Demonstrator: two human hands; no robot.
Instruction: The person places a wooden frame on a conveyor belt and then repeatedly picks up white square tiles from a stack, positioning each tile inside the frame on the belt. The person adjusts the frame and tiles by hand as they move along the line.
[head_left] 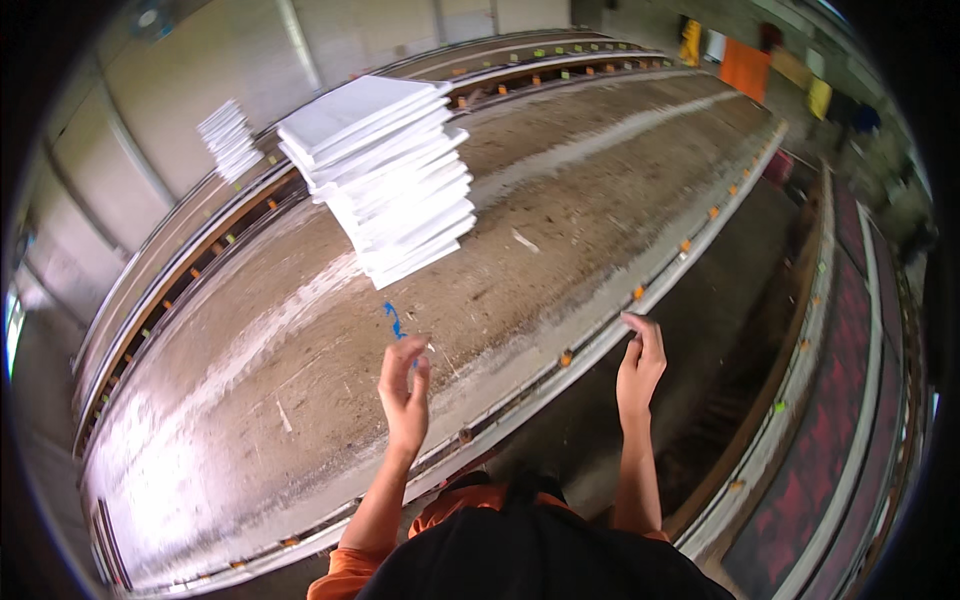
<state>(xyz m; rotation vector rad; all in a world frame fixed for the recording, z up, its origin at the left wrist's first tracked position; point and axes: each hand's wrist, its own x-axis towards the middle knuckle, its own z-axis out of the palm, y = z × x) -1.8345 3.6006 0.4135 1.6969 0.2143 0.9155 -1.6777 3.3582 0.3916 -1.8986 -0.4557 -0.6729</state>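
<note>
Brown, dust-streaked and worn, the long flat work bed point(560, 215) fills my view from the head camera, its near metal edge rail point(600, 335) studded with small orange clips. I count two hands, both bare, raised over that near edge. My left hand point(404, 390) hovers above the bed with its fingers curled loosely together, a small blue scrap point(394, 320) just beyond the fingertips; I cannot tell whether the fingers pinch it or only come near it. My right hand point(640, 365) reaches to the rail, fingers bent, the fingertips at or just above the rail's lip; contact is not clear from here. Neither hand grips anything that I can make out.

I count two stacks of white flat square panels. The large leaning stack point(385, 175) stands on the bed well beyond the left hand, its sheets fanned out of line. A smaller stack point(230, 138) sits farther off, beyond the far rail point(200, 255), by the grey wall point(200, 70).
</note>
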